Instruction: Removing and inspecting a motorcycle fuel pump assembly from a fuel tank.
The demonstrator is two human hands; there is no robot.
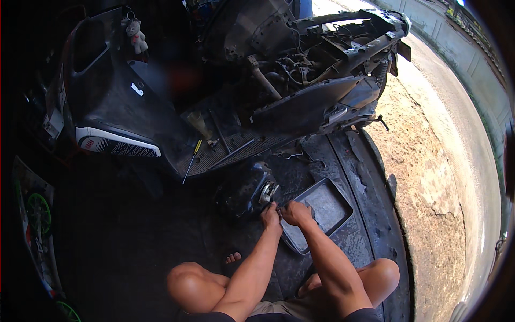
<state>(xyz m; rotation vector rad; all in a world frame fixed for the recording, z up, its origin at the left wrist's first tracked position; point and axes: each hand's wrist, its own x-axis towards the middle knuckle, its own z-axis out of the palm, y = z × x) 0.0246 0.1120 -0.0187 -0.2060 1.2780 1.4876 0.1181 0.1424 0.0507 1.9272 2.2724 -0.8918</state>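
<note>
My left hand [271, 214] is closed around something small and dark at the lower right of a glossy black tank [241, 193], just below its metal fitting [268, 191]. Close beside it, my right hand [295, 213] is also closed, its fingertips near the left hand's; what it grips is too hidden to name. Under and to the right of my right hand lies a shallow rectangular metal tray [335, 209].
A partly stripped scooter [316, 102] spans the upper view, a yellow-handled screwdriver [194, 154] and metal tools [232, 152] on its footboard. A teddy keychain [137, 37] hangs from it. A green wheel [38, 213] shows far left. The black floor's edge meets rough pavement [429, 177] at right.
</note>
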